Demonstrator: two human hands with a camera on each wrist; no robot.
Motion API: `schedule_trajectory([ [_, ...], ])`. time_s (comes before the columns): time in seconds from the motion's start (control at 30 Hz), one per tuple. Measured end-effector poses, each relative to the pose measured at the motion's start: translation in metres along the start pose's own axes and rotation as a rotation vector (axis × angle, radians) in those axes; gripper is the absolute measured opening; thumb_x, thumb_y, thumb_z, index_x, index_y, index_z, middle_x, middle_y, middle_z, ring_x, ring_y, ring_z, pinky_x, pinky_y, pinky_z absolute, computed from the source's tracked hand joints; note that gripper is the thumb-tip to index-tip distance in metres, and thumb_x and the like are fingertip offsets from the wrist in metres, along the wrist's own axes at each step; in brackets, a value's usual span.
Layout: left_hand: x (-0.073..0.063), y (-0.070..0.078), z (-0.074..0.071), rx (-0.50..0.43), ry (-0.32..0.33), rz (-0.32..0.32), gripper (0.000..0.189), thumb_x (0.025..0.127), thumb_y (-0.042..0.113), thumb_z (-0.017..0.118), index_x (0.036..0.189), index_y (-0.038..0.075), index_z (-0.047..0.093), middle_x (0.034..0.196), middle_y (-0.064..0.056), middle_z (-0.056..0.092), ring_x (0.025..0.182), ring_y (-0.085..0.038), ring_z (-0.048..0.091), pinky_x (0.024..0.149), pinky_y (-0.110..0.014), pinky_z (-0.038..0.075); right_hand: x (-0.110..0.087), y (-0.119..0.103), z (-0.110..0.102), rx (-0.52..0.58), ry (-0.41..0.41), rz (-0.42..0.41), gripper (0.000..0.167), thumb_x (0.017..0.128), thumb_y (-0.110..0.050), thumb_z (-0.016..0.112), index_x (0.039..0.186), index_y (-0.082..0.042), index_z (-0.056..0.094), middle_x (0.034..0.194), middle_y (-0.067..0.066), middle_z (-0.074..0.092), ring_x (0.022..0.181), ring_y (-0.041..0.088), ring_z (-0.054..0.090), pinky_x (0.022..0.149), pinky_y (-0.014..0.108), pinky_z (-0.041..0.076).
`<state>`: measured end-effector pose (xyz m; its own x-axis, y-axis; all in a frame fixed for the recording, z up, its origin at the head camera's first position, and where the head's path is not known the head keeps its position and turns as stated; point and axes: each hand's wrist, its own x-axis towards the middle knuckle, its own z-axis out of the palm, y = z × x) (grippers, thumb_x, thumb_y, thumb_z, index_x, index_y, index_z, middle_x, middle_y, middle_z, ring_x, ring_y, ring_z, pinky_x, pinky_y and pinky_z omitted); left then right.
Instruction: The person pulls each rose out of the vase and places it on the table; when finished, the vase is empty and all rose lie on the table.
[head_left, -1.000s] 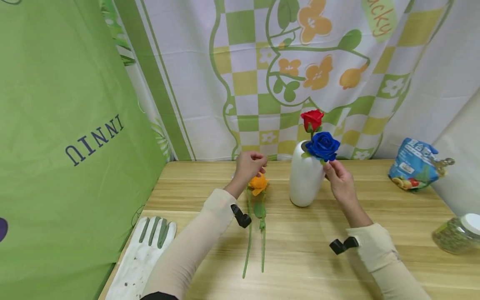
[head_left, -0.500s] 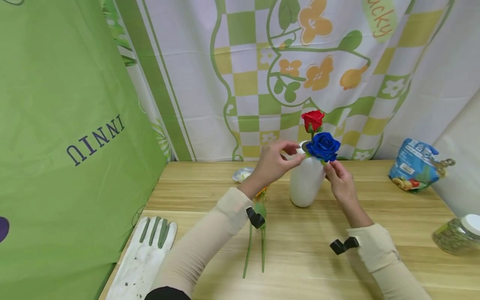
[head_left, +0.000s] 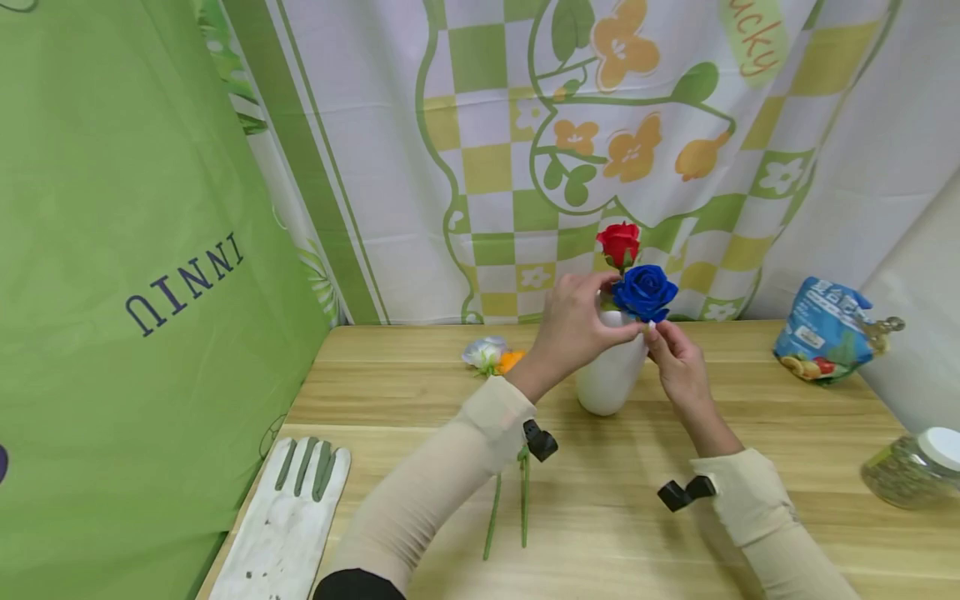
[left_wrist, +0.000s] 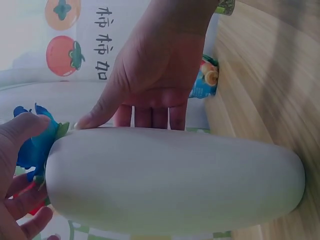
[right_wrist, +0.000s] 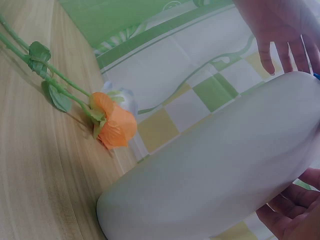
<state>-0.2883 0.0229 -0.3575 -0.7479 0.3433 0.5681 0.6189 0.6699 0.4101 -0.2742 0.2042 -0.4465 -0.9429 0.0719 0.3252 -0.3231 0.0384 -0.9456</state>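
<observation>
A tall white vase [head_left: 609, 379] stands upright on the wooden table. From its mouth rise a red rose [head_left: 618, 243] and, lower and nearer, a blue rose [head_left: 645, 292]. My left hand [head_left: 573, 325] is at the vase's mouth, its thumb and fingers around the base of the blue rose; the left wrist view has the thumb over the blue petals [left_wrist: 37, 150]. With thumb and fingers, my right hand [head_left: 681, 367] holds the upper right side of the vase. The stems inside the vase are hidden.
Left of the vase lie an orange flower [right_wrist: 115, 122] and a whitish flower [head_left: 483, 352], their green stems toward me. A white and green glove [head_left: 288, 517] lies at the left edge. To the right are a blue bag [head_left: 821, 329] and a lidded jar [head_left: 911, 471].
My left hand has moved right, from above the orange flower to the vase's mouth and around the blue rose. The red rose has shifted slightly. My right hand has stayed on the vase.
</observation>
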Motion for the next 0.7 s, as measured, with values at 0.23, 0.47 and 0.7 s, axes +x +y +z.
schedule_trajectory([
  [0.23, 0.003, 0.007, 0.009, 0.133, 0.005, -0.057, 0.078, 0.072, 0.060, 0.084, 0.134, 0.019, 0.058, 0.117, 0.007, 0.070, 0.102, -0.014, 0.053, 0.083, -0.025, 0.041, 0.000, 0.001, 0.001, 0.001, 0.015, 0.006, 0.022, 0.104, -0.021, 0.052, 0.104, -0.040, 0.063, 0.099, -0.030, 0.066, 0.096, -0.014, 0.062, 0.084, 0.002, 0.052],
  [0.47, 0.008, 0.012, 0.014, 0.172, 0.048, -0.072, 0.068, 0.072, 0.057, 0.085, 0.126, 0.020, 0.066, 0.115, 0.008, 0.073, 0.103, -0.014, 0.052, 0.087, -0.028, 0.041, 0.000, 0.001, 0.002, 0.021, 0.022, 0.014, 0.023, 0.104, -0.019, 0.053, 0.105, -0.040, 0.063, 0.099, -0.030, 0.066, 0.096, -0.013, 0.062, 0.084, 0.003, 0.052],
  [0.7, 0.011, 0.007, 0.009, 0.015, 0.098, -0.060, 0.058, 0.073, 0.041, 0.089, 0.120, 0.012, 0.070, 0.104, -0.001, 0.071, 0.100, -0.017, 0.057, 0.093, -0.032, 0.045, 0.001, 0.001, 0.002, 0.040, 0.032, 0.016, 0.021, 0.104, -0.019, 0.053, 0.108, -0.037, 0.062, 0.099, -0.029, 0.067, 0.095, -0.013, 0.063, 0.083, 0.003, 0.053],
])
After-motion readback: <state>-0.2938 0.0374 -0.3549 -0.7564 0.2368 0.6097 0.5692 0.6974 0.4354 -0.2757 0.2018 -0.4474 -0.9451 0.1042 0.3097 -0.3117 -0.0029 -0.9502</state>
